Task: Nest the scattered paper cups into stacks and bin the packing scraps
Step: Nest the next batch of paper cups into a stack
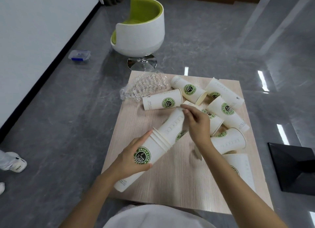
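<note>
Several loose cups (pixel 162 101) lying on table (pixel 170 185), so keep left hand (pixel 131 157) closed around stack (pixel 150 151) and push straight with right hand (pixel 197 124) pinching top cup (pixel 172 125).

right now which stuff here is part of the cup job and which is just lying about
Job: cup stack in left hand; cup right hand is nesting; loose cups; plastic wrap.

Lying about: chair; food box; black stand; shoe.
</note>
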Demonstrator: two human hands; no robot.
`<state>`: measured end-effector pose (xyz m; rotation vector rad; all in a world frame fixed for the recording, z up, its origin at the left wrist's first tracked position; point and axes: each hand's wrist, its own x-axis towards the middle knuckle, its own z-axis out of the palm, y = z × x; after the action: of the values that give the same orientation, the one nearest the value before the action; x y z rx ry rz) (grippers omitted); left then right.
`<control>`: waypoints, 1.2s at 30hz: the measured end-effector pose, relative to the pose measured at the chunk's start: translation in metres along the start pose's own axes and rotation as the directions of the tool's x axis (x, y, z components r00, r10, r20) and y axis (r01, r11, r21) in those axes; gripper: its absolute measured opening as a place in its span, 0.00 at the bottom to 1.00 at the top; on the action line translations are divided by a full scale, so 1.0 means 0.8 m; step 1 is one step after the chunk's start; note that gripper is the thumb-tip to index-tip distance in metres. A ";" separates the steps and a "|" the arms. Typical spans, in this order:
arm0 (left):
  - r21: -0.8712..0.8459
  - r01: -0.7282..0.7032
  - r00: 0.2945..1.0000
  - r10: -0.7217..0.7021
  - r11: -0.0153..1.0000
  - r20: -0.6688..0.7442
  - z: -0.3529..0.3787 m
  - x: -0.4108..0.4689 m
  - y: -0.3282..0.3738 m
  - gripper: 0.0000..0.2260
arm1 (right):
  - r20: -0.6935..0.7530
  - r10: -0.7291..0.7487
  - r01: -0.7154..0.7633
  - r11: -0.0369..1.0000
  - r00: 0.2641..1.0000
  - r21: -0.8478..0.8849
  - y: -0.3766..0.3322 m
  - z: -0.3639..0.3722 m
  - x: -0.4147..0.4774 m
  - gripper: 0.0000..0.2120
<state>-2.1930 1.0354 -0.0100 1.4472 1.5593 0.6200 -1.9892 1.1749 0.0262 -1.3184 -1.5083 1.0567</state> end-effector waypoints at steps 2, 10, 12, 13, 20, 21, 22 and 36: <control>-0.004 -0.005 1.000 0.005 1.000 -0.006 0.002 0.000 0.001 0.47 | 0.057 0.009 -0.011 1.000 0.998 0.021 -0.002 0.007 -0.013 0.10; -0.022 -0.023 0.998 0.022 0.999 -0.054 0.005 0.002 0.011 0.46 | 0.230 0.025 -0.041 0.997 0.973 0.065 0.005 0.024 -0.044 0.10; -0.023 -0.017 0.998 0.016 1.000 -0.054 0.005 0.002 0.012 0.47 | 0.225 0.029 -0.050 0.995 0.974 0.087 0.004 0.023 -0.046 0.11; -0.022 -0.012 0.998 0.011 1.000 -0.054 0.006 0.002 0.012 0.47 | 0.223 0.024 -0.046 0.995 0.974 0.092 0.003 0.021 -0.046 0.11; -0.060 -0.020 0.998 0.016 0.998 -0.067 0.009 0.007 0.014 0.47 | 0.324 0.031 -0.040 0.999 0.946 0.020 0.009 0.025 -0.058 0.12; -0.063 -0.025 0.997 0.021 0.998 -0.074 0.009 0.008 0.013 0.47 | 0.335 0.031 -0.037 0.999 0.942 0.012 0.010 0.027 -0.060 0.13; -0.065 -0.031 0.996 0.026 0.997 -0.081 0.009 0.008 0.013 0.47 | 0.335 0.036 -0.042 0.999 0.942 0.013 0.010 0.029 -0.062 0.13; -0.019 0.032 0.994 -0.033 0.999 -0.102 0.007 0.027 0.021 0.48 | 0.275 0.069 -0.094 0.992 0.959 0.079 0.012 0.050 -0.046 0.11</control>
<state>-2.1777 1.0580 -0.0048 1.3933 1.6493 0.6961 -2.0216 1.1368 0.0029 -1.2180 -1.5935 1.3897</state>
